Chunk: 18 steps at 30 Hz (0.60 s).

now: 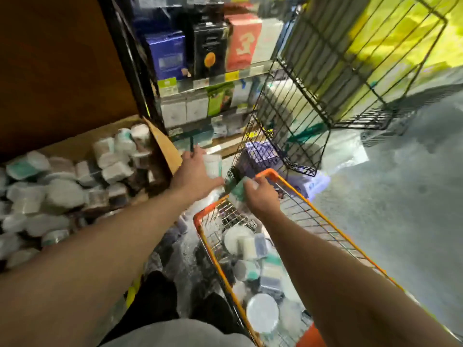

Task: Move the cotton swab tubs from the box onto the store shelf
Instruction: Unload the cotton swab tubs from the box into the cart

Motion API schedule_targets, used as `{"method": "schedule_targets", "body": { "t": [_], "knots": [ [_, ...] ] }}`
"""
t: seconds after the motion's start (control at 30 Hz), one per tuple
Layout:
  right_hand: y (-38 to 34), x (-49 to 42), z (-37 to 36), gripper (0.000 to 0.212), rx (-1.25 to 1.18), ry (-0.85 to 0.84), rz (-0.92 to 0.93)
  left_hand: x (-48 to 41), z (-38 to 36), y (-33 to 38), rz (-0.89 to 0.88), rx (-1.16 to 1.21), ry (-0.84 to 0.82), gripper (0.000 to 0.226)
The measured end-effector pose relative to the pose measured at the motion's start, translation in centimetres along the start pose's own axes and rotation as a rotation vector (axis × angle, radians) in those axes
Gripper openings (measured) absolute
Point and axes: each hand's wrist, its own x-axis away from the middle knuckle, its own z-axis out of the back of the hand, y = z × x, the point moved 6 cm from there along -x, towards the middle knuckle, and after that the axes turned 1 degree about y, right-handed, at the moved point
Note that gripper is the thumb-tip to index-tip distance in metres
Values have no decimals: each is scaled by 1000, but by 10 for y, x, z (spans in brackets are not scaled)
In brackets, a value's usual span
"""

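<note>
Cotton swab tubs (62, 194): most lie heaped in the cardboard box (160, 144).
Left hand (193, 175): just right of the box, gripping one white tub (212, 166).
Right hand (263, 196): farther right of the box, fingers curled round a teal-labelled tub (239, 190).
Store shelf (215, 81): beyond the box's right corner.
Progress: seemingly early; two tubs in transit, the box nearly full.

Store shelf (213, 82) seen ahead, price labels fixed along front edges. On upper board, blue carton (166, 55), black carton (209, 50) and red carton (243, 42) with figure 3 are stood side by side. On lower board, white cartons (184, 111) and green pack (219, 98) are placed. Cardboard box (162, 144) at left is filled with heaped cotton swab tubs (65, 196). Orange wire basket (325, 222) at right, more tubs laid inside. Grey floor (400, 209) beyond basket.
</note>
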Motion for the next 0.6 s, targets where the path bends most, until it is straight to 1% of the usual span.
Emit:
{"method": "schedule_targets", "body": {
  "t": [0.03,0.07,0.13,0.2,0.33,0.37,0.43,0.53,0.6],
  "knots": [
    [38,3,12,50,13,14,-55,9,-35,18,-31,-39,-67,87],
    [62,8,14,51,39,9,-81,19,-58,23,-37,-78,-123,86],
    [117,17,16,52,85,-23,-158,38,-112,28,-25,-144,-251,87],
    [161,26,10,53,106,-69,-211,51,-154,24,-7,-196,-341,89],
    [201,38,5,50,161,-134,-274,60,-185,23,17,-239,-441,82],
    [198,36,7,46,176,-137,-268,57,-182,26,-7,-241,-450,75],
    [175,26,11,39,196,-133,-212,45,-162,34,-79,-210,-414,57],
    [104,1,11,33,216,-110,-66,13,-101,36,-111,-94,-259,30],
    [42,-14,-2,33,206,-117,50,-7,-46,24,-98,-13,-115,17]
  ]
}}
